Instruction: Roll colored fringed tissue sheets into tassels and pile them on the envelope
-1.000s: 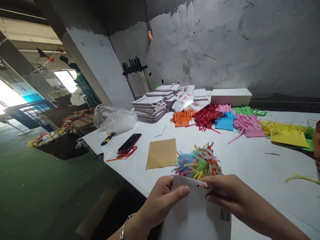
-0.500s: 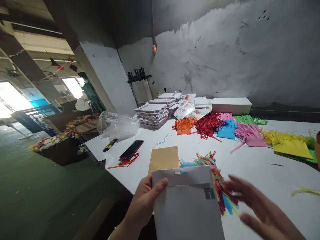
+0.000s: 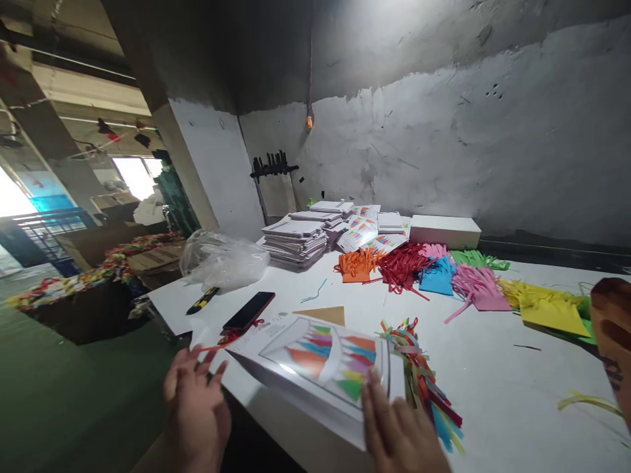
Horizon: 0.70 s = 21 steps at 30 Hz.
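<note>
A flat white cardboard box [image 3: 320, 358], printed with colourful fringed bunting, is tilted above the table's near edge. My right hand [image 3: 399, 420] grips its right end, fingers on the printed face; the thumb is hidden. Off the box's left end, my left hand [image 3: 197, 394] is open with fingers spread, somewhat blurred and holding nothing. Just right of the box lies a bundle of multicoloured paper strips [image 3: 426, 387]. A brown cardboard piece [image 3: 323, 314] shows partly behind the box. Beyond its left end lies a dark phone [image 3: 249, 311] with a red cord.
Stacks of white flat boxes [image 3: 296, 240] stand at the back, beside printed ones. Fringed paper bundles in orange [image 3: 358, 266], red, blue, pink, green and yellow [image 3: 555, 309] line the table's far side. A yellow-black cutter [image 3: 202, 301] and a clear plastic bag [image 3: 224, 259] lie left.
The box has turned from its plain back to its printed face and swung sideways. My left hand has let go and moved left; my right hand has taken hold of the box.
</note>
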### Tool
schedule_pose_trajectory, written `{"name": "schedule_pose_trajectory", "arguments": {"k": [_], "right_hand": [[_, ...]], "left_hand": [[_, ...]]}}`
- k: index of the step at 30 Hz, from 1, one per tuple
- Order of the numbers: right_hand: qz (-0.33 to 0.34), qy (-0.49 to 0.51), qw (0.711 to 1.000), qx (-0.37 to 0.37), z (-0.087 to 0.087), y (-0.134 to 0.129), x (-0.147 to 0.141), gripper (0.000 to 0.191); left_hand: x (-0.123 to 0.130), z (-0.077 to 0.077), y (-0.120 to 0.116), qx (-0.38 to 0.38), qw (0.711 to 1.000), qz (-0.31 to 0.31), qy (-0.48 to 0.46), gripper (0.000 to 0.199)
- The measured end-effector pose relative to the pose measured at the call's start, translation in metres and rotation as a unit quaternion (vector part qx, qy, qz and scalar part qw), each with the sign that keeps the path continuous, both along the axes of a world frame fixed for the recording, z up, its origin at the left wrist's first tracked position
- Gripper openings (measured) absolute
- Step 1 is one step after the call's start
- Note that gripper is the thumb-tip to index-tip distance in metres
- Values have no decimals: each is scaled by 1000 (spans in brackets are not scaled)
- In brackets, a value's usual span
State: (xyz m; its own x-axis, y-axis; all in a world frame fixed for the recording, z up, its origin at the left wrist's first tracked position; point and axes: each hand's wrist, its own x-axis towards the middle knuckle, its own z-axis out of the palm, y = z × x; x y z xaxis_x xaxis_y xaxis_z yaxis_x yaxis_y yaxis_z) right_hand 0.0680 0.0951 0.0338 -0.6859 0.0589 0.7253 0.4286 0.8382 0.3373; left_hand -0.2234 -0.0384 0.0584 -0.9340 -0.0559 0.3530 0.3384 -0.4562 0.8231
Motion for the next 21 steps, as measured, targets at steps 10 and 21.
{"name": "schedule_pose_trajectory", "arguments": {"k": [10, 21], "right_hand": [[-306, -115, 884, -333, 7, 87, -70, 51], [-231, -170, 856, -430, -38, 146, -10, 52]], "left_hand": [[84, -88, 24, -427, 822, -42, 375, 57], [107, -85, 60, -525, 712, -24, 466, 66]]}}
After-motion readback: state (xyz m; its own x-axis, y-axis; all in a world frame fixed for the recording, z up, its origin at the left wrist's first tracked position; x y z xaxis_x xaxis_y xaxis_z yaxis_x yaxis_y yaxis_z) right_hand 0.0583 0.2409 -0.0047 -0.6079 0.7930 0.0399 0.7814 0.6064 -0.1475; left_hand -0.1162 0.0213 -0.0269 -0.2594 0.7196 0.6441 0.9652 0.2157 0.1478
